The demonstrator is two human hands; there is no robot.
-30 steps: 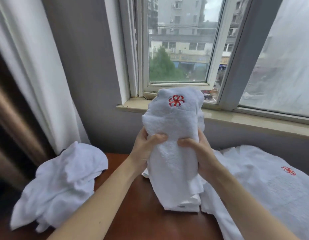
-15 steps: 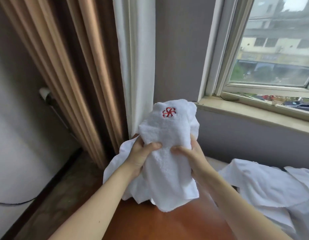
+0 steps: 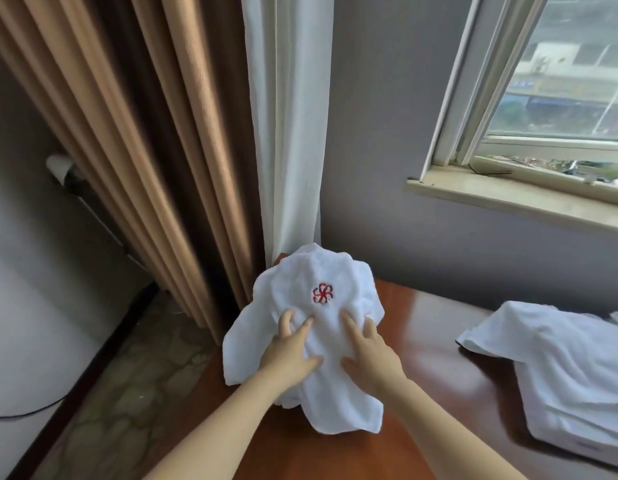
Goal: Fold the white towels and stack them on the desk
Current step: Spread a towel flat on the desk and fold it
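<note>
A folded white towel (image 3: 330,389) with a red flower emblem lies at the left corner of the brown wooden desk (image 3: 425,355). It sits on top of a crumpled white towel (image 3: 240,351) that hangs over the desk's left edge. My left hand (image 3: 289,355) and my right hand (image 3: 370,355) both press flat on the folded towel just below the emblem, fingers spread and fairly straight. More white towels (image 3: 563,368) lie spread out at the desk's right side.
Tan and brown curtains (image 3: 144,150) and a white sheer (image 3: 286,126) hang just behind the desk's left corner. A grey wall with a window sill (image 3: 508,195) runs along the back. Patterned floor (image 3: 134,393) lies left of the desk.
The folded towel, held upright in both hands before, has come down onto the crumpled towel at the left corner. Both hands have let go and now press flat on it.
</note>
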